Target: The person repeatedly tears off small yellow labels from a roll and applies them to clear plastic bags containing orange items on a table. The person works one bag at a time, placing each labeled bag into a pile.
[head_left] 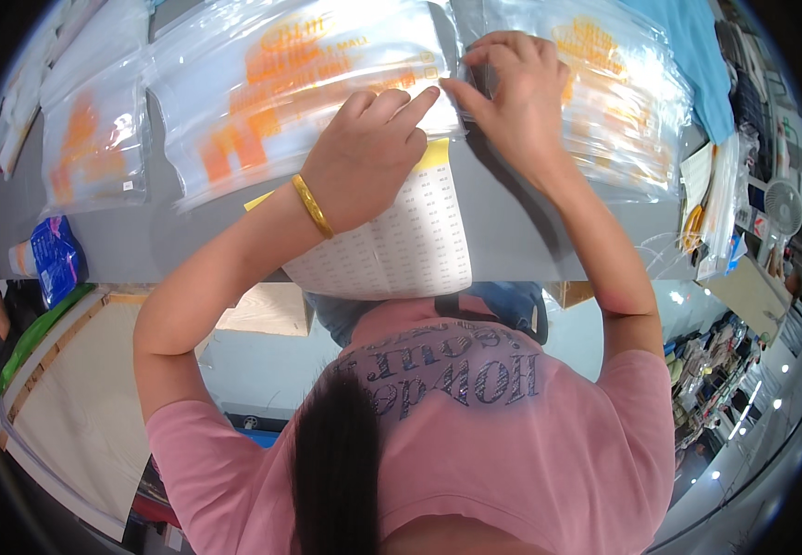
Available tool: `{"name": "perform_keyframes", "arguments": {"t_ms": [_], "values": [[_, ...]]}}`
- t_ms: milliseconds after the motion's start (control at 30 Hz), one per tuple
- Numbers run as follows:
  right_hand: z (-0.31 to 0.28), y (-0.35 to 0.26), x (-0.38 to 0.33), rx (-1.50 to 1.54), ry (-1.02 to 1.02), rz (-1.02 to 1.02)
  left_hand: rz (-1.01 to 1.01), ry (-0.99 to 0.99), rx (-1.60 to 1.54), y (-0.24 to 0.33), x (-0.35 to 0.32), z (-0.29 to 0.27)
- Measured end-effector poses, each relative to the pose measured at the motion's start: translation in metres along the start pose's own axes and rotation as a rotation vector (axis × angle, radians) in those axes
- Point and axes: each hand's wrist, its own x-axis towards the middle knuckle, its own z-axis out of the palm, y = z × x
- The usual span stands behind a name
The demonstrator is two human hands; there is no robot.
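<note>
My left hand (364,157), with a gold bangle on its wrist, reaches over a sheet of small white labels (433,236). Its index finger is stretched out onto the right edge of a clear plastic bag (280,74) printed in orange, while the other fingers bend. I see nothing held in it. Just right of that edge is my right hand (521,102), thumb and index finger apart, its fingertips by the gap between two bag stacks. The label sheet has a yellow strip along its far edge and hangs over the table's front. Part of it is hidden under my left hand.
More orange-printed bags lie in a right stack (618,111) and a left stack (95,153) on the grey table (512,245). A blue packet (55,259) sits at the front left. Orange-handled scissors (692,227) lie at the right, below light-blue cloth (697,55).
</note>
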Motion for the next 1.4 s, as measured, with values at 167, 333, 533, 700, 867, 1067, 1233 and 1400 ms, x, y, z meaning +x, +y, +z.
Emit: {"name": "perform_keyframes", "arguments": {"t_ms": [167,333,533,700,867,1067,1233,1400], "values": [[0.013,0.004,0.024,-0.130,0.029,0.042,0.017,0.089,-0.158,0.007,-0.001,-0.017],[-0.005,-0.012,0.049,0.196,0.180,0.025,-0.356,-0.297,-0.564,0.029,-0.038,-0.058],[-0.132,0.155,0.042,0.536,0.023,0.403,-0.634,-0.421,-1.201,0.030,-0.062,-0.063],[-0.177,0.215,0.017,0.094,-0.090,0.555,-0.744,-0.410,-1.275,0.021,-0.052,-0.059],[-0.147,0.032,-0.040,0.433,0.058,-0.099,-0.759,-0.356,-1.447,0.024,-0.032,-0.061],[-0.082,-0.066,-0.075,0.491,-0.081,-0.216,-0.636,-0.312,-1.378,0.031,-0.029,-0.070],[-0.060,-0.072,-0.085,0.271,0.054,-0.394,-0.668,-0.301,-1.347,0.028,-0.035,-0.055],[-0.067,-0.079,-0.085,0.449,-0.048,-0.286,-0.539,-0.381,-0.908,0.024,-0.032,-0.043]]}}
